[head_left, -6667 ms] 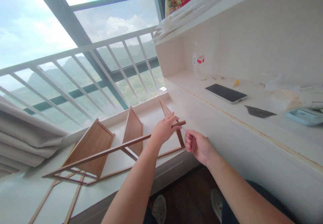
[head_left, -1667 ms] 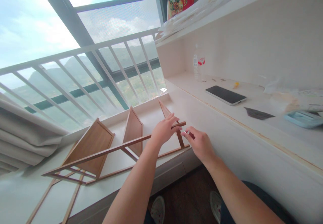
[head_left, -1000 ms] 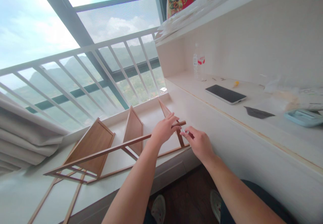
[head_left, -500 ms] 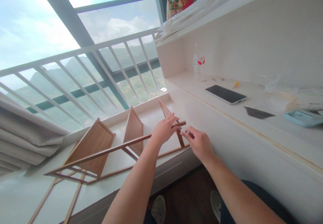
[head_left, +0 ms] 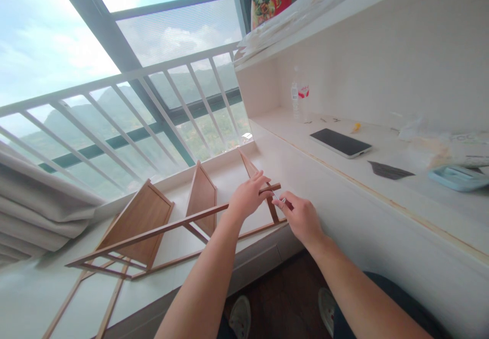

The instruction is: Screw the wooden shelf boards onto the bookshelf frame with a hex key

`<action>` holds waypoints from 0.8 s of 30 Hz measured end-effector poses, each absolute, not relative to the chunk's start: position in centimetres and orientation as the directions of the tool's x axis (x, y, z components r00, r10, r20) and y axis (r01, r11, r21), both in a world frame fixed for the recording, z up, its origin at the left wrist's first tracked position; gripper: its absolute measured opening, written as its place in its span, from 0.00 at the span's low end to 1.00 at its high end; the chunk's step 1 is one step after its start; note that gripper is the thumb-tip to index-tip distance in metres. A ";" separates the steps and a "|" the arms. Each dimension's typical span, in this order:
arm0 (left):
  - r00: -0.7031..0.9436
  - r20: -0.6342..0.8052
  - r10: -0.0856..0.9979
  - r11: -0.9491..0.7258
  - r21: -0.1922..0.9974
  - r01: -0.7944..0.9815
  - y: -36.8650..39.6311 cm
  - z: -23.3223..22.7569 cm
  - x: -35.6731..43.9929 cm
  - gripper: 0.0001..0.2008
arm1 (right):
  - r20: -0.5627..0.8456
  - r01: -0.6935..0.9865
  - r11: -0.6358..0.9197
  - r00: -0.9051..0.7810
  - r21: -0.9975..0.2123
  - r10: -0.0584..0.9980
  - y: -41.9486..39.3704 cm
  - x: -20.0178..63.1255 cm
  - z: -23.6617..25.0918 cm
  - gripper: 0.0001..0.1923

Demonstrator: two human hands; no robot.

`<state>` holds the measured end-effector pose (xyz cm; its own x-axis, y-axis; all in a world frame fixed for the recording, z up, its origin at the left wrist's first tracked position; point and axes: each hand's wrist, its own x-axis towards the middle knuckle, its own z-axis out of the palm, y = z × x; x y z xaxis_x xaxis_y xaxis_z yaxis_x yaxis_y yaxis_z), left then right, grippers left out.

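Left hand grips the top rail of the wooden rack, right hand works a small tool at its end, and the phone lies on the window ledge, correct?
Not quite: in the head view the phone lies on the white shelf, not the window ledge. The left hand grips the wooden rack; the right hand pinches the small tool.

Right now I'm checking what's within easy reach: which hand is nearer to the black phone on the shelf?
The right hand is nearer. It sits below and left of the phone, pinching a small tool at the wooden rack's rail end. The left hand grips that rail farther left.
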<state>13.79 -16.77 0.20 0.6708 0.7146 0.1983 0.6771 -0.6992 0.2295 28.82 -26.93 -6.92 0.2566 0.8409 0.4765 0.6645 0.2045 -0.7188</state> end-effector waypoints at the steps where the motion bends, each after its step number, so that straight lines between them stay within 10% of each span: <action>1: 0.670 0.199 0.715 -0.699 0.231 0.677 -16.8 0.2 13.8 0.15 | 0.474 0.663 0.203 0.257 -0.720 0.842 -26.9 28.8 -6.9 0.25; 24: 0.661 0.210 0.721 -0.693 0.210 0.690 -17.1 0.4 13.9 0.16 | 0.424 0.614 0.170 0.295 -0.771 0.856 -27.2 28.8 -6.5 0.25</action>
